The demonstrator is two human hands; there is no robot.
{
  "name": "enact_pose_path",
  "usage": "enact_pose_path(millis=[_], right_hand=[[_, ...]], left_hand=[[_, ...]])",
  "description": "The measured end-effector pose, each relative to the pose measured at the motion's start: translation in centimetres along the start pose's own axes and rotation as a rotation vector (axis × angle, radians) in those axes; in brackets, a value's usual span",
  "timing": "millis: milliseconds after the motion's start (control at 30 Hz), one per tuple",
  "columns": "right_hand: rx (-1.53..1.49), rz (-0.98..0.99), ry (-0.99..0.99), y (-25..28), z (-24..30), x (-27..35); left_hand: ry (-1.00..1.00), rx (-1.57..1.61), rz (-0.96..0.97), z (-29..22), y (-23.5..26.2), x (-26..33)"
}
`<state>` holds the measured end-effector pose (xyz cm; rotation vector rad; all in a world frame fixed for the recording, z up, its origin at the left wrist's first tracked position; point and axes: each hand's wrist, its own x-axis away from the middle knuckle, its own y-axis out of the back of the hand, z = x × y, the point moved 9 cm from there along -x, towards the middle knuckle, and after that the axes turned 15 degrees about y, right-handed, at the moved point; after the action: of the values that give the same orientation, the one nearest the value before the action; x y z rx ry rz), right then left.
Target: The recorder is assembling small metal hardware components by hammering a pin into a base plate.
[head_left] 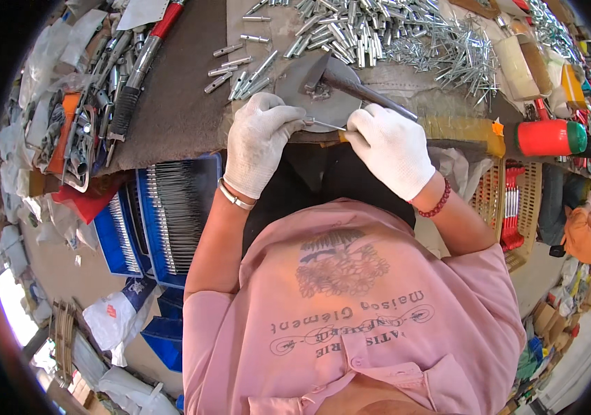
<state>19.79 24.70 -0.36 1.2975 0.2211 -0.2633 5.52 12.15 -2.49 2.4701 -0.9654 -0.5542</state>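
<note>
A cluttered workbench [178,104] covered in dark, worn cloth fills the upper part of the view, with heaps of short metal tubes [351,28] and thin pins [461,52] along its far side. A round metal plate [320,93] lies at the near edge, and a hammer [351,84] rests across it, its head on the plate and its handle running toward the right. The left hand [257,142], in a white glove, is curled with its fingertips pinched on one end of a thin metal rod [323,124] just at the plate's near rim. The right hand [392,149], also gloved, grips the rod's other end between closed fingers, right under the hammer handle. A few loose tubes [240,69] lie just left of the plate. Below the bench on the left stand blue trays [160,221] full of finished rods; on the right a red and green mallet [548,137] sits above a wicker basket [517,207].
</note>
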Motion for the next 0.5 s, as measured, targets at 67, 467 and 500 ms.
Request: enact_pose_path(millis=[67, 467, 500], right_hand=[[-0.123, 0.050, -0.049, -0.9, 0.2, 0.6], [-1.152, 0.253, -0.596, -5.8, 2.1, 3.4], [-1.168, 0.245, -0.616, -6.0, 2.4, 3.4]], left_hand=[[-0.015, -0.040, -0.045, -0.4, 0.2, 0.2], [0.791, 0.375, 0.112, 2.1, -2.5, 4.6], [0.878, 0.457, 0.151, 2.5, -2.7, 5.1]])
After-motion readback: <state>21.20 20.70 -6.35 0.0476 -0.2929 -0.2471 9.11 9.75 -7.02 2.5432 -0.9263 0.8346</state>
